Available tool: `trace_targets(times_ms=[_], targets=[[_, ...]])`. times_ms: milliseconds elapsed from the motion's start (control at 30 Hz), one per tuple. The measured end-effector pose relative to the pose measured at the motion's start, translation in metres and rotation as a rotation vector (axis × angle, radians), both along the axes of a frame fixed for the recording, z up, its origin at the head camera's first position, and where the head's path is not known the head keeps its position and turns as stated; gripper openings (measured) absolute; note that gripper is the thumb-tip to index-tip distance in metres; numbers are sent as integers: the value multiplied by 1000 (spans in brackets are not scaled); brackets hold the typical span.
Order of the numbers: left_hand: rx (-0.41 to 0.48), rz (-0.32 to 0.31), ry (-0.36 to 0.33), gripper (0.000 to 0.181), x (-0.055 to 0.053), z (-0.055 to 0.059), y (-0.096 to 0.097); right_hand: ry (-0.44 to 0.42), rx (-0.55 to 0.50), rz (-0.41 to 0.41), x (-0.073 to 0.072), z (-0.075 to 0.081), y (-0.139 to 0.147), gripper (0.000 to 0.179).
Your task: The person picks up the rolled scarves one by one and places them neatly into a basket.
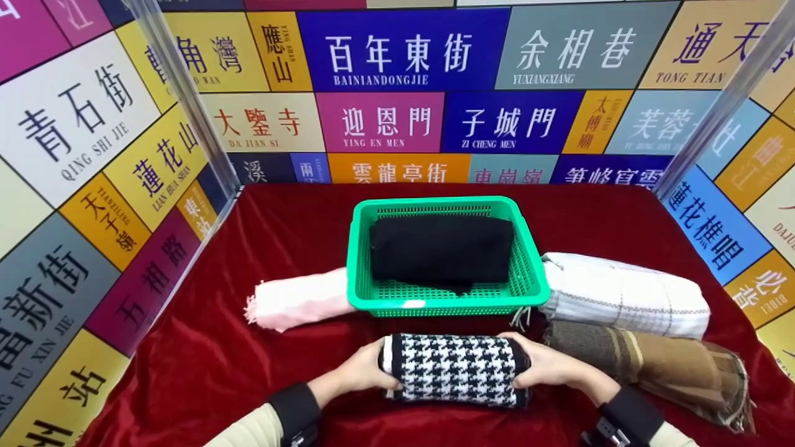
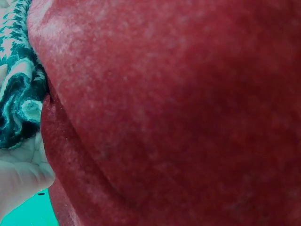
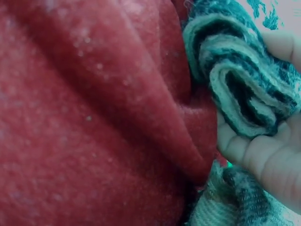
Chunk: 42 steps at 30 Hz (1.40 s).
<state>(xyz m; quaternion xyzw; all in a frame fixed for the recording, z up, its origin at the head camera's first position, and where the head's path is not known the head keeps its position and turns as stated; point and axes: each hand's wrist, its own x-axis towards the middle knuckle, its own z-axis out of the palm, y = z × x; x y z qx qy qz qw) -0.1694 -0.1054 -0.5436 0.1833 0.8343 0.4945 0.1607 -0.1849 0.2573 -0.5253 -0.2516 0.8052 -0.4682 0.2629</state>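
A rolled black-and-white houndstooth scarf lies crosswise in front of the green basket in the head view. My left hand grips its left end, and my right hand grips the right end, thumbs on the near side. In the right wrist view the coiled layers of the scarf's end show beside the curled fingers. The left wrist view catches the other rolled end above my left thumb. Inside the green plastic basket sits a folded black cloth.
A pale pink fringed scarf lies left of the basket, partly behind it. On the right are a white checked scarf and, nearer, a brown rolled scarf. Dark red cloth covers the table. Walls with street-name panels enclose it.
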Motion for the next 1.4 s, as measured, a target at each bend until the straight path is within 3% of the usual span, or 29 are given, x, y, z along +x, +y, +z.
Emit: trace_targets(times_ms=[200, 367, 667, 800, 867, 1033, 1100, 1167, 1400], targets=[[-51, 35, 41, 71, 0, 2, 1, -34, -30, -19, 3, 1, 0, 73], [-72, 24, 83, 66, -1, 11, 1, -2, -59, -40, 6, 6, 2, 73], [228, -16, 77, 68, -1, 35, 0, 32, -159, -104, 8, 28, 6, 74], [304, -15, 108, 69, -2, 46, -2, 17, -280, -117, 6, 41, 7, 75], [323, -11, 144, 67, 0, 60, -2, 37, -343, -119, 4, 47, 6, 75], [465, 1, 161, 69, -2, 74, -1, 70, -455, -165, 1, 61, 4, 76], [524, 13, 148, 72, -6, 71, -1, 63, -503, -195, 1, 67, 3, 76], [541, 34, 140, 74, -9, 76, 0, 60, -565, -234, -1, 72, 0, 76], [566, 109, 108, 80, -32, 105, 5, 55, -820, -317, -18, 89, -11, 72]])
